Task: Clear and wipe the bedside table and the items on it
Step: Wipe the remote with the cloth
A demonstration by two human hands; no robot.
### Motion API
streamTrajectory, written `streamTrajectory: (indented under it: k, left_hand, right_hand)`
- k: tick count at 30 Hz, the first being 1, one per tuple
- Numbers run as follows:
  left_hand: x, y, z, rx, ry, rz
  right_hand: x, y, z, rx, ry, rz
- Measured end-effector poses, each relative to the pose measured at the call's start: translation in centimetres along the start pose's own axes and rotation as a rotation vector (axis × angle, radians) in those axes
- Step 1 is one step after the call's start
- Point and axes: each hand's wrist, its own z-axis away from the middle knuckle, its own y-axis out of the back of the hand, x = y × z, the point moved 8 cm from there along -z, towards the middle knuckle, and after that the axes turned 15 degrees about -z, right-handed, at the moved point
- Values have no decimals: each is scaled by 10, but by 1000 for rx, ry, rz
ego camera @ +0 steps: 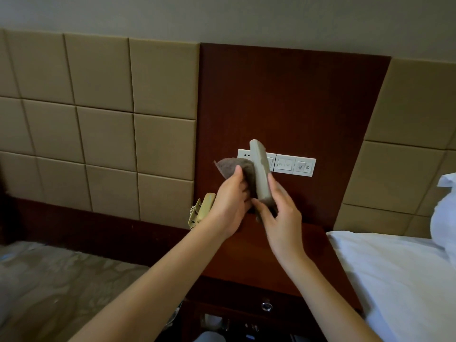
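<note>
Above the dark red-brown wooden bedside table (283,255), the right hand (278,211) clamped the lower end of a grey-beige plastic slab (260,174), probably a remote: light, stiff, smooth, best held by its edges. The left hand (229,206) gripped a soft brown cloth (232,166) against it. Its face was hidden; a beige telephone (202,209) showed only partly.

The dark red-brown wooden bedside table (313,253) stands between grey carpet (61,280) on its left and a white-sheeted bed (399,280) on its right, a beige plastic telephone (202,209) at its rear left corner. Behind it a dark wooden wall panel (283,95) carries a white switch plate (294,165); before that plate, above the tabletop, a grey rectangular remote (260,169) is held, a brown fuzzy cloth (232,166) against its left side
</note>
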Motion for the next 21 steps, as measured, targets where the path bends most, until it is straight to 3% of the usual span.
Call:
streamTrajectory:
  k: [14, 21]
  left_hand:
    - [-22, 21, -2, -70, 105, -25]
    - [-4, 45, -28, 109, 131, 125]
  right_hand:
    - [5, -8, 6, -28, 159, 188]
    - [3, -29, 32, -112, 258, 291]
